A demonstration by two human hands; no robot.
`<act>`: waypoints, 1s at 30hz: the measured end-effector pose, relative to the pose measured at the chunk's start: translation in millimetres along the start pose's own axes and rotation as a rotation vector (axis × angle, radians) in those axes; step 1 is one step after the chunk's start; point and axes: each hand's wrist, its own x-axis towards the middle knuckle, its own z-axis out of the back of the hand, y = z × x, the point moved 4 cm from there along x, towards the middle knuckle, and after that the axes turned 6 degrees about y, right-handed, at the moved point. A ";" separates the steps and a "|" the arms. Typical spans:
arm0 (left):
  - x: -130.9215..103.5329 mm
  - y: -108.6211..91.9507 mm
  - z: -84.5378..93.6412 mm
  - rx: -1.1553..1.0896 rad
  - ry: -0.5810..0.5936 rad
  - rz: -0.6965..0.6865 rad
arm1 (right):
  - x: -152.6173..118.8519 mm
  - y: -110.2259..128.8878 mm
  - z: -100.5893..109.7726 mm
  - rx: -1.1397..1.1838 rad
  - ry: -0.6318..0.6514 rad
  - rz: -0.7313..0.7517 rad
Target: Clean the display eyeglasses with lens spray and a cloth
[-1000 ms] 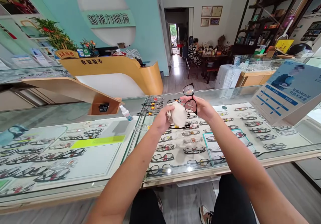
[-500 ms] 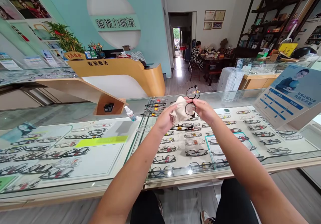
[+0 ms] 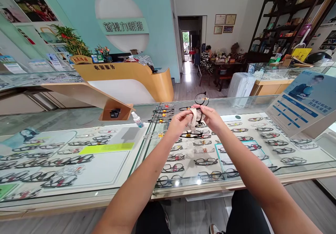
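Above the glass display counter, my left hand [image 3: 179, 123] pinches a pale cloth [image 3: 193, 119] that wraps over the lower lens of a pair of dark-framed glasses [image 3: 201, 99]. My right hand [image 3: 212, 118] grips those glasses near the middle of the frame, so they stand on end with one round lens upward. The lower lens is largely hidden by the cloth and fingers. Another dark pair of glasses [image 3: 192, 135] lies on the counter just below the hands.
A white spray bottle [image 3: 138, 120] stands left of the hands on the glass counter [image 3: 123, 130]. Rows of eyeglasses fill the case. A blue and white sign [image 3: 295, 103] leans at the right. Far back, a person [image 3: 206, 59] sits by a dark table.
My left hand has shifted slightly right, and the cloth, spread beside the lens before, is now folded around the lower lens. My right hand still holds the glasses.
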 end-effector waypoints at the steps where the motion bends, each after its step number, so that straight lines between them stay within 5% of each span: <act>1: -0.2 -0.7 -0.6 0.009 -0.009 -0.028 | -0.2 -0.8 -1.7 0.005 0.009 -0.002; 16: -10.4 10.1 -20.5 -0.206 0.104 0.235 | -7.7 -3.6 -17.7 -0.051 0.154 -0.059; 25: -16.0 -1.0 -21.6 -0.338 0.168 0.305 | -5.8 -0.7 -9.7 -0.052 0.126 -0.079; 30: -11.7 2.7 -18.6 -0.196 0.122 0.255 | -5.1 0.3 -10.9 -0.029 0.133 -0.055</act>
